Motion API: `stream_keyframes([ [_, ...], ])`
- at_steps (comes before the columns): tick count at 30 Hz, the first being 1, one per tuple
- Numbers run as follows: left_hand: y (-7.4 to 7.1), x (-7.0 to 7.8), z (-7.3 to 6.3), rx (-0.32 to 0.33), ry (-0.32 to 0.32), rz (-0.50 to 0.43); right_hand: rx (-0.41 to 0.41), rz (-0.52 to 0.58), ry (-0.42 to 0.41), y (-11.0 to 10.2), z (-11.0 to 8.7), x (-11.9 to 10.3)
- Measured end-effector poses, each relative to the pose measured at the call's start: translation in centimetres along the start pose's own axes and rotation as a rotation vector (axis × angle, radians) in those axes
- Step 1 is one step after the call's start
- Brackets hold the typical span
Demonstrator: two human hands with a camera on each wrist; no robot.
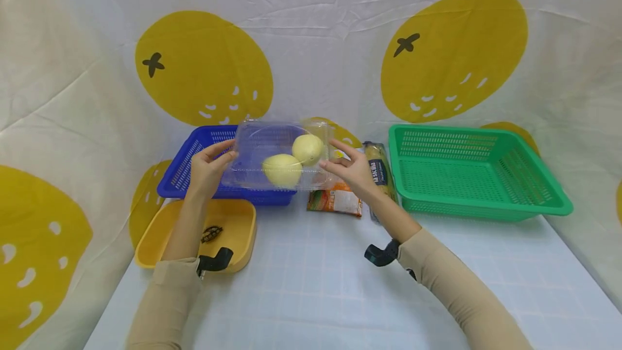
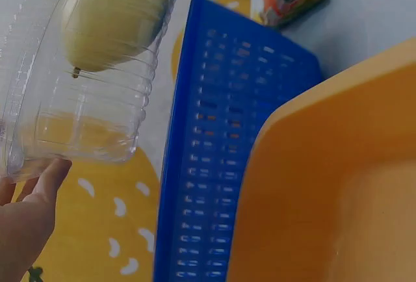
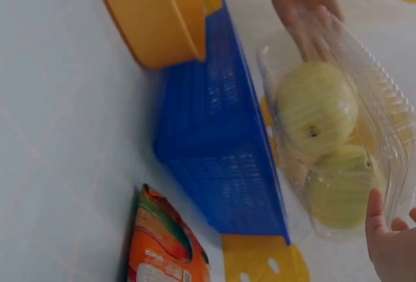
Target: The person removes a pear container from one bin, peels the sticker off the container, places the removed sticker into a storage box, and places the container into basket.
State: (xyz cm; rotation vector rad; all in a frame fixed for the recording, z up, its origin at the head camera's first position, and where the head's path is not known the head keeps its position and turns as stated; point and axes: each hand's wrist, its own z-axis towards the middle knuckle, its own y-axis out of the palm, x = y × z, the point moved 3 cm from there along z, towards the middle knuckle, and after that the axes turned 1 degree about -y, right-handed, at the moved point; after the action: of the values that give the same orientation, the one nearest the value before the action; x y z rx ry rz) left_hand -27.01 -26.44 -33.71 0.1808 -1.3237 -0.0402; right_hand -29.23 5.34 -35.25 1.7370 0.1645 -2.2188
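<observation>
Both hands hold up a clear plastic clamshell box (image 1: 248,174) with two pale yellow-green melons (image 1: 283,170) inside. My left hand (image 1: 208,169) grips its left end, thumb toward me. At the right end, my right hand (image 1: 352,169) pinches the edge between thumb and fingers. The box is raised in front of the blue basket (image 1: 182,169) and overlaps it in the head view. From the right wrist, both melons (image 3: 317,108) show through the clear wall, with the left hand at the far end. One melon (image 2: 117,19) appears in the left wrist view.
A yellow basin (image 1: 243,231) with a small dark object (image 1: 211,234) in it stands at front left. An orange packet (image 1: 335,201) and a labelled pasta bag (image 1: 381,172) lie mid-table. The green basket (image 1: 481,177) stands at the right.
</observation>
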Motion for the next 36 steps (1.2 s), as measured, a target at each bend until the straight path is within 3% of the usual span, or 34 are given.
stream_keyframes([
  [5,-1.5,-0.5,1.5,0.013,-0.032,-0.037,0.001,-0.030,0.024,1.1,1.9,0.4],
  [13,-3.1,-1.0,3.2,-0.101,-0.176,0.052,0.051,-0.096,0.087,1.7,4.3,1.3],
  [19,-4.0,-0.9,4.2,-0.123,-0.194,0.018,0.060,-0.111,0.060,3.0,5.8,1.5],
  [31,-6.9,-1.6,4.4,0.034,-0.229,-0.253,0.029,-0.100,0.105,6.7,8.3,3.4],
  [34,-8.0,-2.0,4.2,0.048,-0.249,-0.296,0.014,-0.129,0.129,7.5,8.6,4.2],
  [36,-8.6,-2.3,4.0,0.051,-0.288,-0.269,0.006,-0.141,0.146,7.8,8.8,4.7],
])
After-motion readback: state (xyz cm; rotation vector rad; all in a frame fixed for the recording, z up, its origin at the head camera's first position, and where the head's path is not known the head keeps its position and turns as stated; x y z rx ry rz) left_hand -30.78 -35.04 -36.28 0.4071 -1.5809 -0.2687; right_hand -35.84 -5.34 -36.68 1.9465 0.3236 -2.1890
